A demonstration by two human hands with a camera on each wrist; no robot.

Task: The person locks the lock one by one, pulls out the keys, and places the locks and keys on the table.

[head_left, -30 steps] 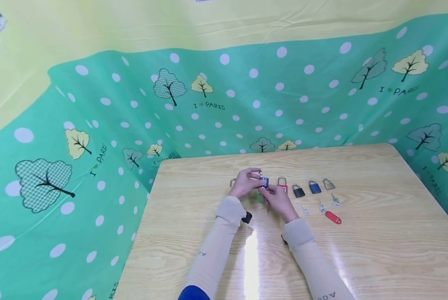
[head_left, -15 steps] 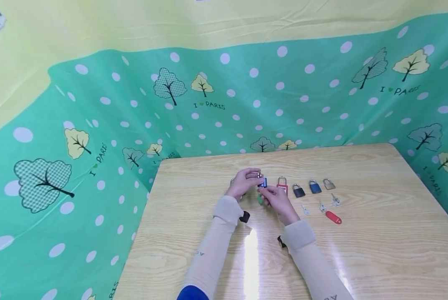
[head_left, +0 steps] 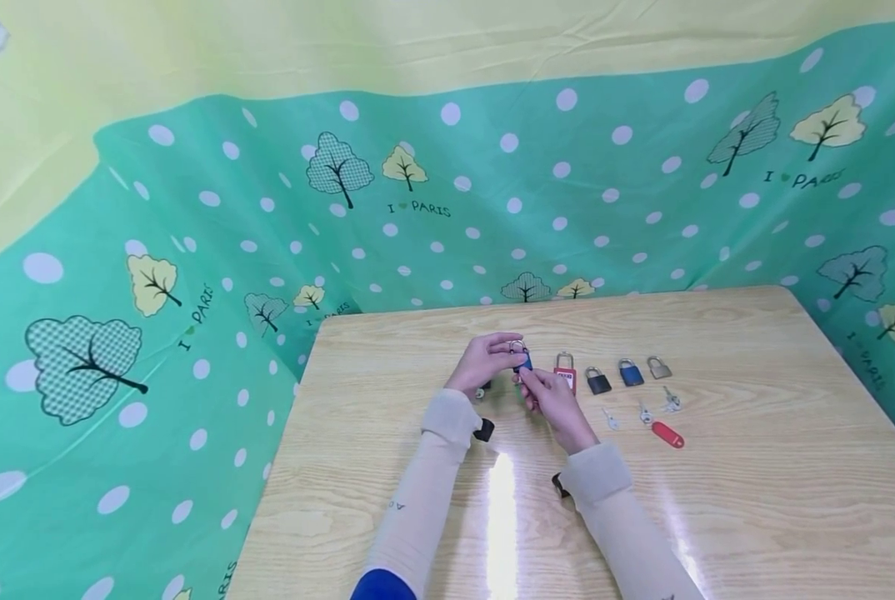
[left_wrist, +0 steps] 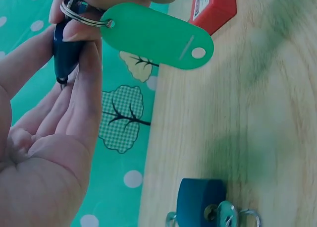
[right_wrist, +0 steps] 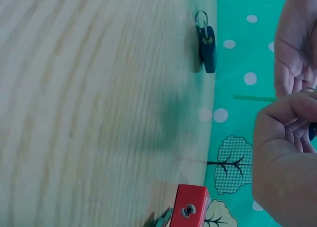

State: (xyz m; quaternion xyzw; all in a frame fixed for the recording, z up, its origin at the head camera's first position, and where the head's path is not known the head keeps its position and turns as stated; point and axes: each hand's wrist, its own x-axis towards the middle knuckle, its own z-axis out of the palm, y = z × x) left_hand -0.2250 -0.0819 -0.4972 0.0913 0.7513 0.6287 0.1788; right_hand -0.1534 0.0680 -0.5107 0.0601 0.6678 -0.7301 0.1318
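I have both hands together over the middle of the pale wood-grain table (head_left: 755, 467), lifted off it. My left hand (head_left: 480, 364) pinches a small dark-blue padlock with a steel shackle (head_left: 524, 360) between thumb and fingers; the left wrist view shows the blue body (left_wrist: 67, 51) clamped against the fingertips. My right hand (head_left: 548, 393) is curled at the lock's near side, pinching what I judge is the key on a steel split ring (left_wrist: 81, 14), with an oval green plastic key tag (left_wrist: 156, 36) hanging from that ring. The key blade itself is hidden, so I can't tell how deep it sits.

Step in hand looks like working the key in this lock. To do it well: keep the left pinch on the body only, off the shackle, so it can spring free. Hold the key straight in line with the keyhole, turn from the bow, not the tag. Don't let the tag swing.

Right of the hands on the table: red plastic-bodied padlock (head_left: 565, 372), black padlock (head_left: 597, 381), another blue padlock (head_left: 631, 372), grey metal padlock (head_left: 658, 367), loose small keys (head_left: 670, 401) and a red oval key tag (head_left: 668, 435) nearer me. Left, another dark padlock with a key in it (right_wrist: 207, 46) lies near the table's edge.
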